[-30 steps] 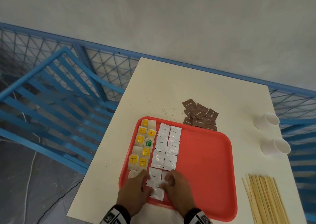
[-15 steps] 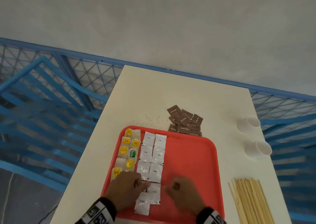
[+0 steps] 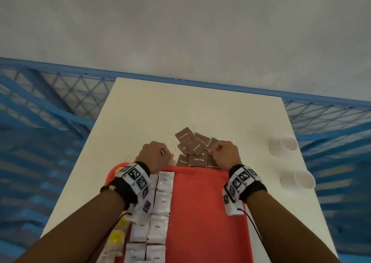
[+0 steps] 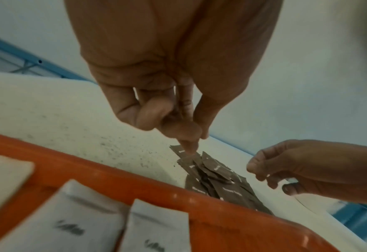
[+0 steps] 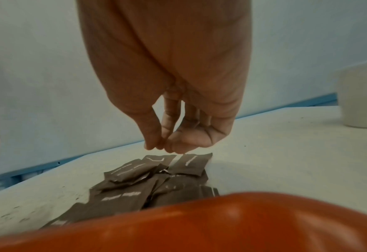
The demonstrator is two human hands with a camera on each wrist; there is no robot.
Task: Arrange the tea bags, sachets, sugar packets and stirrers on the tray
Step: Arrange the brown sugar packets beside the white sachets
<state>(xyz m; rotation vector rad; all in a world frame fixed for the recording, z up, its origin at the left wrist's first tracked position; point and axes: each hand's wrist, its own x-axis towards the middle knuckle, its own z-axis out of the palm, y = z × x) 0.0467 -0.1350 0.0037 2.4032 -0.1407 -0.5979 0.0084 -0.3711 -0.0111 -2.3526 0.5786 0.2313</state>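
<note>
The red tray (image 3: pixel 200 202) lies on the white table, with two rows of white coffee sachets (image 3: pixel 163 200) and yellow tea bags (image 3: pixel 116 238) along its left side. Just beyond the tray's far rim (image 4: pixel 135 184) lies a loose pile of brown sugar packets (image 3: pixel 195 146). My left hand (image 3: pixel 166 153) is at the pile's left edge with its fingers curled. In the left wrist view its index fingertip (image 4: pixel 189 150) is down on a packet's corner (image 4: pixel 178 148). My right hand (image 3: pixel 212 151) hovers over the pile's right side. Its fingertips (image 5: pixel 154 145) are bunched together just above the packets (image 5: pixel 135 170), holding nothing.
Two white paper cups (image 3: pixel 285 145) (image 3: pixel 299 179) lie to the right of the pile and tray. Blue metal railing (image 3: pixel 50 102) runs along the table's left and far sides. The tray's right half is bare red.
Both hands left the white sachets at the tray's near end and reached across the tray to the brown packets beyond its far rim. The head view tilted, so the stirrers are out of frame.
</note>
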